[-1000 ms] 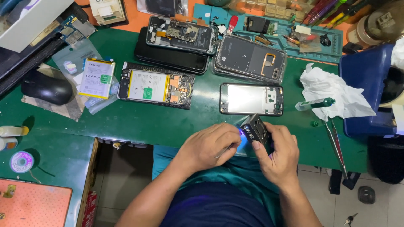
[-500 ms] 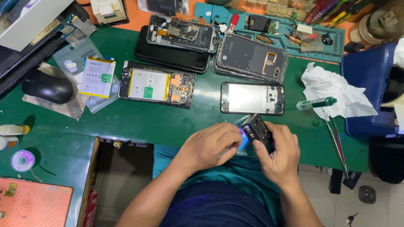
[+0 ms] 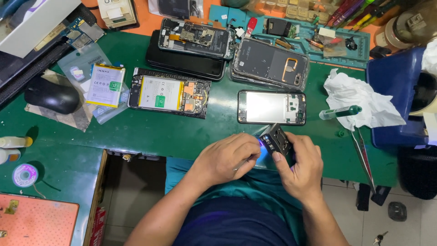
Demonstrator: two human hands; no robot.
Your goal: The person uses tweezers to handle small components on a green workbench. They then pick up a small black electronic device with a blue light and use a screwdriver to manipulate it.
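Observation:
At the near edge of the green mat, my right hand grips a small dark circuit board, tilted upright. My left hand is closed around a thin metal tool whose tip meets the board, where a blue-violet glow shows. Just beyond the hands lies a phone frame with a shiny metal inner plate. An opened phone with a white battery lies to the left of it.
Several dismantled phones and a clear-cased back lie at the rear. A black mouse and a loose battery lie left, with crumpled white tissue, a green-capped syringe and tweezers right. A blue bin stands far right.

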